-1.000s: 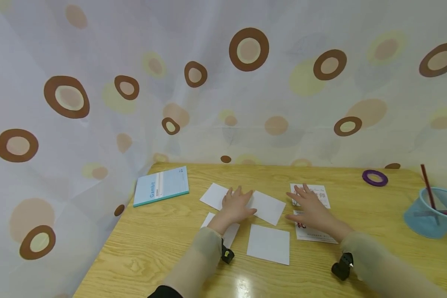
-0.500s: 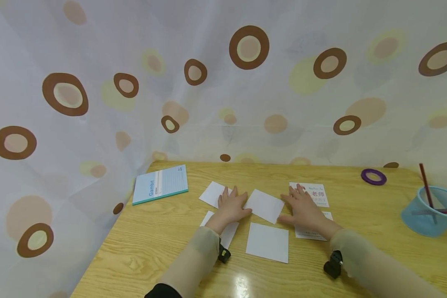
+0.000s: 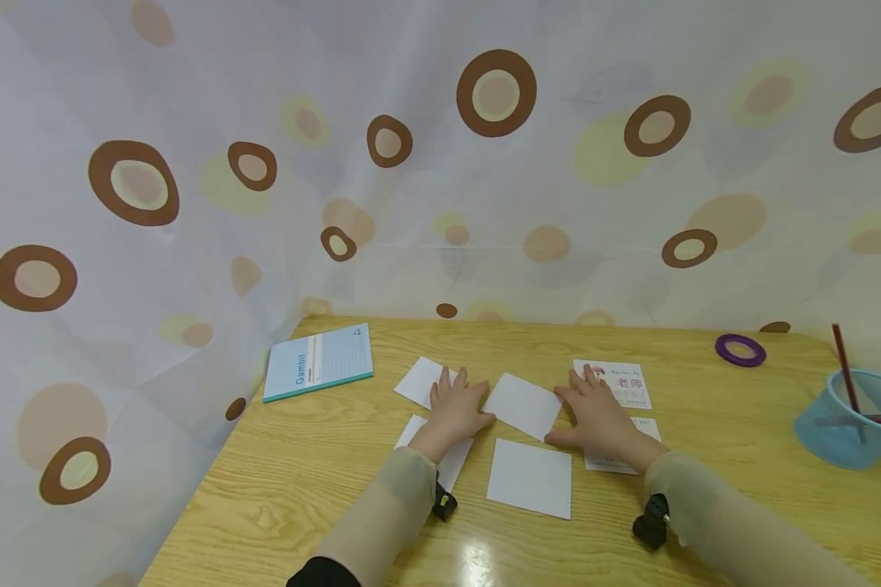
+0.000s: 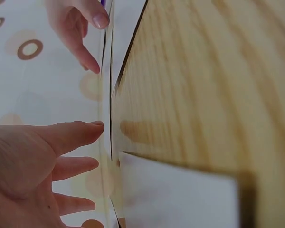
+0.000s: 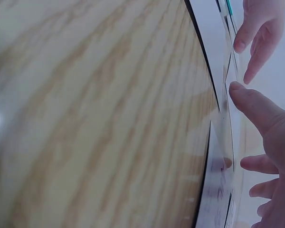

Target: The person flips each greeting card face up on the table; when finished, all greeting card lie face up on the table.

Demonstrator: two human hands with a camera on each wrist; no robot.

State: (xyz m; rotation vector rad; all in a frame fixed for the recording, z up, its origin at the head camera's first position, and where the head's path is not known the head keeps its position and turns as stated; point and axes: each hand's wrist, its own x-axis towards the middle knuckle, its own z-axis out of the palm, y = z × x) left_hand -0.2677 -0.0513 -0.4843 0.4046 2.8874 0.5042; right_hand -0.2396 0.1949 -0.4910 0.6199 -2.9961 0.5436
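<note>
In the head view my left hand point(image 3: 455, 417) is spread over two blank white cards, the upper left card point(image 3: 415, 381) and the lower left card point(image 3: 451, 465). Its thumb points at the left side of a tilted blank card point(image 3: 521, 405). On that card's other side is my right hand point(image 3: 595, 417), fingers spread, partly covering two printed cards, the upper one point(image 3: 633, 383) and the lower one point(image 3: 608, 465). Both wrist views show straight, parted fingers close to the table; whether the fingertips touch any card I cannot tell. Another blank card point(image 3: 530, 478) lies nearer me.
A light blue notebook point(image 3: 317, 363) lies at the table's back left. At the back right sits a purple ring point(image 3: 740, 350), and right of it a blue cup point(image 3: 837, 432) with thin dark red sticks. A patterned curtain point(image 3: 411, 196) hangs behind the wooden table point(image 3: 264, 465).
My right hand has shifted left, off part of the printed cards, toward the tilted blank card. The left hand has stayed nearly where it was. The cards lie as before.
</note>
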